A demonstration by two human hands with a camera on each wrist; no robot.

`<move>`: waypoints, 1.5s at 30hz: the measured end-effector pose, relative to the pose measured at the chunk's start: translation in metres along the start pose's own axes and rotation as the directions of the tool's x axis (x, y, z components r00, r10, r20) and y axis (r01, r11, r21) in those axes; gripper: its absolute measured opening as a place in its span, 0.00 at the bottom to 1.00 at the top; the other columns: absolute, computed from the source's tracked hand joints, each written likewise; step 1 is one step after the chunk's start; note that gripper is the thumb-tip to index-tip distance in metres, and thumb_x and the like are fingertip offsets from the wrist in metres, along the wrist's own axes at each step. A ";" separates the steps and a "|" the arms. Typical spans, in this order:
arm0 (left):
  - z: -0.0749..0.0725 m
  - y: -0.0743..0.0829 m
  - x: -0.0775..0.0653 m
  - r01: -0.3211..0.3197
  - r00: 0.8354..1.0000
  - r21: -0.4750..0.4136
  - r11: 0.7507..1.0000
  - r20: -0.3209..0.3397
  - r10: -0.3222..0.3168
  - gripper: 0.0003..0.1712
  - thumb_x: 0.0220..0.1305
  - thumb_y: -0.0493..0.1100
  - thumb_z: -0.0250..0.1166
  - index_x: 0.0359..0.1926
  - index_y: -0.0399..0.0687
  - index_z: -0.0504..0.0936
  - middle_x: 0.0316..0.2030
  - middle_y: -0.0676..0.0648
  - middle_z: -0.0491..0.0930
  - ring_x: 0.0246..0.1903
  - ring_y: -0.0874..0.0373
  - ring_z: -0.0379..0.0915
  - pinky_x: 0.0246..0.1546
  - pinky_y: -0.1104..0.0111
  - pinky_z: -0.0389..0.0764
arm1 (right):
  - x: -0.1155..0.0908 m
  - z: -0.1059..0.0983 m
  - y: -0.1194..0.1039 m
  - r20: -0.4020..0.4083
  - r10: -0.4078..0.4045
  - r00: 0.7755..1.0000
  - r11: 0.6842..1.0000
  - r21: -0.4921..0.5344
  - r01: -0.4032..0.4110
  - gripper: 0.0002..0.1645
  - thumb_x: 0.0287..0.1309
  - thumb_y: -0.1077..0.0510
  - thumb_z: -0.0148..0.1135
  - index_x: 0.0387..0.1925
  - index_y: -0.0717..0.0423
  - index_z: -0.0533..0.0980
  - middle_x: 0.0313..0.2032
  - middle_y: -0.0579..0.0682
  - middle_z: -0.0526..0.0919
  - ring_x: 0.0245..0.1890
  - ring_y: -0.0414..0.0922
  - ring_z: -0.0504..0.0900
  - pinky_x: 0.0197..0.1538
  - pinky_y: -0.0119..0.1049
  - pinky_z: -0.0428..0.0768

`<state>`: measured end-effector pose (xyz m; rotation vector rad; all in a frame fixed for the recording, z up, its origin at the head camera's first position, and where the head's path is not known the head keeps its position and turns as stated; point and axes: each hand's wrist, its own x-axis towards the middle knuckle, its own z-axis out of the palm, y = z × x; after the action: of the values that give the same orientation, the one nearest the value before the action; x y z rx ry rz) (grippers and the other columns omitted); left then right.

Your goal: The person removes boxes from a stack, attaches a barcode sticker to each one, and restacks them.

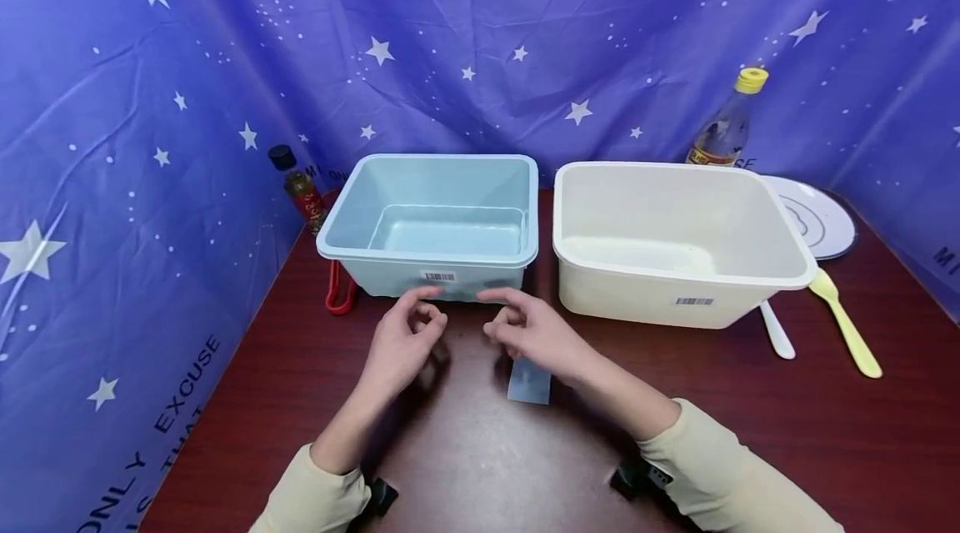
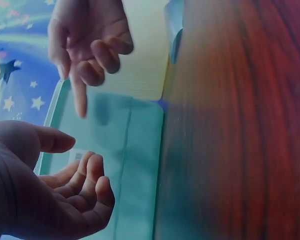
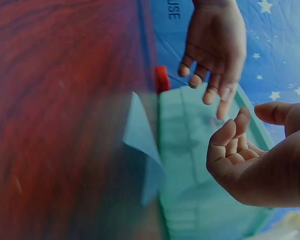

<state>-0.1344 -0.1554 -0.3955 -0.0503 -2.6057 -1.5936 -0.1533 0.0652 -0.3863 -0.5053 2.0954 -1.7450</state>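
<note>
The pale blue bin point(image 1: 382, 277) stands upright on the desk point(image 1: 480, 470), just beyond both hands, its barcode label point(image 1: 439, 276) facing them; the left hand point(image 1: 401, 343) and right hand point(image 1: 543, 338) hover before its front wall, forefingers stretched towards each other with a gap between; the grip of each is slack, the other fingers loosely bent around nothing; whether a fingertip touches the bin, I cannot tell. Under the right hand lies a blue-grey sheet point(image 1: 529, 387), one end curling up in the right wrist view; just right of the blue bin stands a cream bin point(image 1: 630, 296); a red loop point(image 1: 341, 310) and a dark-capped bottle point(image 1: 303, 193) sit to the blue bin's left; behind the cream bin rises a yellow-capped bottle point(image 1: 723, 128); at its right are a white plate point(image 1: 838, 234), a white handle point(image 1: 777, 334) and a yellow utensil point(image 1: 851, 331); a starry blue curtain point(image 1: 480, 20) surrounds the desk.
</note>
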 end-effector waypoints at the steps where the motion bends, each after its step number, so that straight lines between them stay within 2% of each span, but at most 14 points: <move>1: 0.001 0.002 -0.001 -0.011 1.000 0.000 1.000 0.009 0.011 0.21 0.66 0.37 0.66 0.60 0.46 0.79 0.35 0.50 0.82 0.27 0.56 0.76 0.35 0.64 0.75 | -0.003 -0.004 -0.002 -0.009 -0.008 1.000 1.000 -0.005 0.008 0.29 0.66 0.65 0.59 0.67 0.62 0.69 0.32 0.56 0.82 0.26 0.46 0.74 0.32 0.35 0.75; 6: 0.008 0.015 -0.002 -0.083 0.995 -0.020 0.996 0.058 0.084 0.19 0.68 0.37 0.66 0.59 0.45 0.80 0.35 0.52 0.82 0.31 0.57 0.78 0.39 0.64 0.76 | -0.017 -0.021 -0.018 -0.040 -0.061 0.997 0.997 -0.051 0.059 0.26 0.67 0.65 0.61 0.65 0.65 0.70 0.34 0.53 0.81 0.26 0.47 0.74 0.30 0.36 0.77; 13: 0.028 0.041 0.003 -0.193 0.970 -0.089 0.977 0.135 0.204 0.18 0.68 0.35 0.65 0.57 0.43 0.80 0.36 0.52 0.81 0.34 0.58 0.78 0.37 0.65 0.78 | -0.032 -0.040 -0.040 -0.079 -0.156 0.985 0.979 -0.141 0.144 0.24 0.68 0.64 0.61 0.63 0.64 0.71 0.35 0.55 0.78 0.28 0.46 0.75 0.30 0.34 0.78; 19: 0.044 0.065 0.007 -0.225 0.954 -0.141 0.964 0.170 0.247 0.19 0.66 0.35 0.65 0.58 0.48 0.80 0.39 0.51 0.81 0.37 0.58 0.78 0.42 0.61 0.81 | -0.042 -0.053 -0.054 -0.092 -0.252 0.963 0.945 -0.237 0.224 0.23 0.66 0.65 0.63 0.62 0.61 0.73 0.37 0.52 0.78 0.38 0.48 0.79 0.41 0.36 0.79; 24: 0.052 0.083 0.008 -0.227 0.951 -0.151 0.962 0.178 0.252 0.20 0.67 0.36 0.66 0.59 0.51 0.79 0.44 0.49 0.81 0.41 0.59 0.78 0.44 0.56 0.81 | -0.052 -0.068 -0.067 -0.149 -0.267 0.952 0.925 -0.316 0.210 0.23 0.67 0.63 0.64 0.62 0.57 0.74 0.41 0.52 0.79 0.43 0.48 0.80 0.46 0.38 0.79; 29: 0.061 0.097 0.010 -0.232 0.947 -0.112 0.966 0.202 0.250 0.24 0.66 0.37 0.66 0.63 0.50 0.76 0.54 0.48 0.76 0.44 0.58 0.79 0.42 0.62 0.82 | -0.066 -0.087 -0.081 -0.214 -0.258 0.942 0.905 -0.395 0.158 0.25 0.68 0.60 0.63 0.65 0.56 0.72 0.45 0.54 0.80 0.46 0.48 0.80 0.48 0.36 0.79; 33: 0.069 0.106 0.012 -0.214 0.938 -0.097 0.972 0.258 0.233 0.30 0.67 0.39 0.67 0.68 0.51 0.70 0.63 0.45 0.69 0.52 0.53 0.78 0.42 0.66 0.82 | -0.077 -0.107 -0.089 -0.288 -0.274 0.918 0.870 -0.480 0.109 0.26 0.69 0.58 0.63 0.66 0.54 0.72 0.47 0.55 0.81 0.46 0.46 0.80 0.45 0.32 0.79; 37: 0.077 0.110 0.016 -0.199 0.927 -0.100 0.975 0.303 0.220 0.36 0.66 0.39 0.67 0.72 0.52 0.65 0.69 0.44 0.62 0.59 0.49 0.74 0.44 0.65 0.82 | -0.086 -0.128 -0.091 -0.349 -0.302 0.887 0.842 -0.535 0.076 0.26 0.69 0.57 0.63 0.66 0.55 0.72 0.47 0.54 0.81 0.45 0.41 0.79 0.43 0.25 0.77; 42: 0.086 0.113 0.021 -0.189 0.919 -0.113 0.975 0.330 0.217 0.43 0.65 0.40 0.68 0.76 0.52 0.58 0.73 0.44 0.57 0.65 0.43 0.69 0.53 0.54 0.80 | -0.102 -0.157 -0.092 -0.424 -0.339 0.840 0.844 -0.532 0.073 0.26 0.68 0.60 0.64 0.66 0.56 0.72 0.43 0.46 0.81 0.44 0.34 0.78 0.46 0.20 0.74; 45: 0.091 0.117 0.023 -0.176 0.923 -0.104 0.979 0.329 0.201 0.48 0.64 0.43 0.70 0.78 0.55 0.53 0.72 0.45 0.58 0.66 0.46 0.67 0.59 0.51 0.75 | -0.114 -0.178 -0.091 -0.490 -0.331 0.806 0.843 -0.538 0.019 0.28 0.68 0.58 0.65 0.67 0.54 0.72 0.42 0.38 0.81 0.46 0.32 0.77 0.46 0.18 0.72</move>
<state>-0.1542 -0.0215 -0.3313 -0.6152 -2.6747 -1.7394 -0.1385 0.2574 -0.2612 -0.3506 3.0795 -1.5410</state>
